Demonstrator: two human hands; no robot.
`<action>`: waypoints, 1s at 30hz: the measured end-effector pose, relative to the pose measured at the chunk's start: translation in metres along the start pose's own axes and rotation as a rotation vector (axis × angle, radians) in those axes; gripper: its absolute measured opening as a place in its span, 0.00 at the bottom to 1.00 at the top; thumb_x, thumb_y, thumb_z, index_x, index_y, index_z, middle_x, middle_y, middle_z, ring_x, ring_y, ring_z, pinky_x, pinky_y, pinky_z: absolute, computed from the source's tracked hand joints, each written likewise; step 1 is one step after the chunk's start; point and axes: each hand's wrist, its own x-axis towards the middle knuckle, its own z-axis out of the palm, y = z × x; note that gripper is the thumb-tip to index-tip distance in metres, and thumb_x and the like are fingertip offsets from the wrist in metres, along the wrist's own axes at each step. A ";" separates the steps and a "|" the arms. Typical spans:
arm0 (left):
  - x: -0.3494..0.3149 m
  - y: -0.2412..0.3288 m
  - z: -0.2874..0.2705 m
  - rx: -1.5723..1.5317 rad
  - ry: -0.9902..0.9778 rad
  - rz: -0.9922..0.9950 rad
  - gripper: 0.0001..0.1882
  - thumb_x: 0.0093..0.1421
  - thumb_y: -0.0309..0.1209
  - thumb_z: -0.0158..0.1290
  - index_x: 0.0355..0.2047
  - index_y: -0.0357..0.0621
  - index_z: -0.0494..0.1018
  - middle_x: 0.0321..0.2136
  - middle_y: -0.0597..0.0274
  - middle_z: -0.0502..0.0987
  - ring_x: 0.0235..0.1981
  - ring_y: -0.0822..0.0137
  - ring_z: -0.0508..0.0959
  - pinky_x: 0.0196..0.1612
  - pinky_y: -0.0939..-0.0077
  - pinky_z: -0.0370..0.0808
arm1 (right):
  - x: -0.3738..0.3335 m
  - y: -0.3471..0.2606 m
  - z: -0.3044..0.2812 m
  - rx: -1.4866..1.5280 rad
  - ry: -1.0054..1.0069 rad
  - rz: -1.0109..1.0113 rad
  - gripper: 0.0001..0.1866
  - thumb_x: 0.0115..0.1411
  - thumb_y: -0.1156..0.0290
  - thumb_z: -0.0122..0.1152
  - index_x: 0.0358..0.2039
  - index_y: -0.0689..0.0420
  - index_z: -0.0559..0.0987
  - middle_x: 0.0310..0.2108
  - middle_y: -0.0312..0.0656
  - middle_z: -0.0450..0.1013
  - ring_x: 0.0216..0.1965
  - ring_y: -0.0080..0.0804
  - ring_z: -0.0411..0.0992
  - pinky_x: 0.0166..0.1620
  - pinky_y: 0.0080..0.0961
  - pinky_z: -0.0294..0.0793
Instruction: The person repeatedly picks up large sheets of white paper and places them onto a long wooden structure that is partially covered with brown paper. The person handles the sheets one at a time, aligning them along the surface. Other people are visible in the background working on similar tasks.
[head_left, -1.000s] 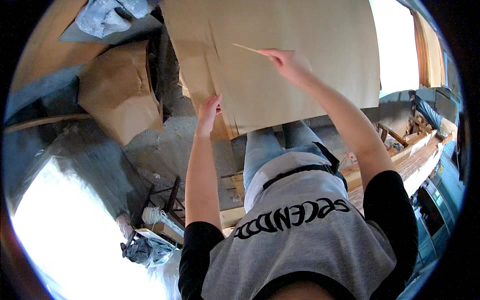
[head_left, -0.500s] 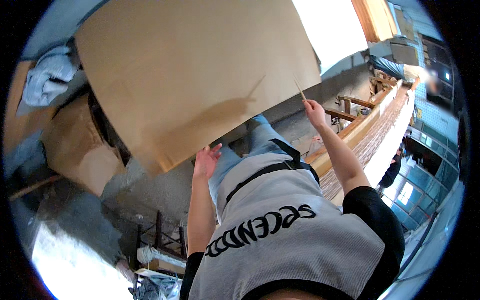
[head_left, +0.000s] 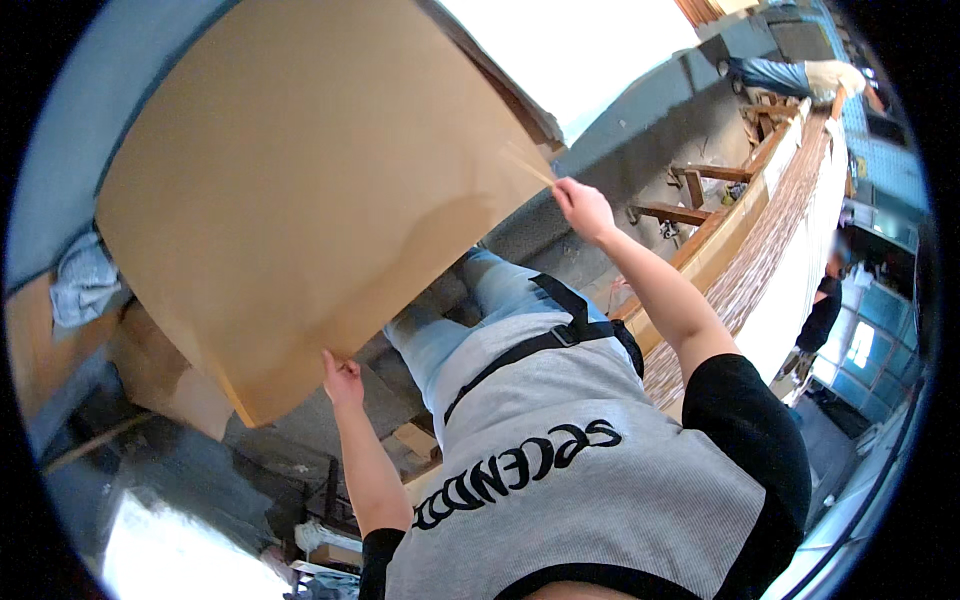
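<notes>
A large tan board or sheet (head_left: 300,190) spreads out in front of me, with a smooth face and a shadow near its front edge. My right hand (head_left: 583,208) is closed near the sheet's right front corner. A thin pale stick (head_left: 530,167), blurred by motion, pokes out of its fingers and points up and left over the sheet. At the front edge, farther left, is my left hand (head_left: 343,377). One of its fingers is stretched toward the edge and the others are bent; whether it touches the sheet I cannot tell.
Along the right runs a long wooden frame (head_left: 725,255) with brown-and-white strands (head_left: 745,270). Another person (head_left: 790,77) bends at its far end, and a dark-clothed person (head_left: 820,310) is farther right. At left lie a grey cloth (head_left: 88,280) and a cardboard piece (head_left: 165,370).
My view has turned, shifting the scene. The stick in my right hand now tilts more to the left, over the sheet's corner. My left hand's fingers, spread before, are partly bent.
</notes>
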 end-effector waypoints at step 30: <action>-0.058 0.009 0.044 0.078 0.144 0.040 0.15 0.54 0.45 0.50 0.34 0.49 0.67 0.21 0.68 0.70 0.15 0.73 0.65 0.18 0.81 0.62 | 0.183 0.129 -0.037 0.206 0.047 0.227 0.11 0.47 0.64 0.60 0.28 0.57 0.79 0.25 0.43 0.74 0.29 0.28 0.72 0.35 0.23 0.68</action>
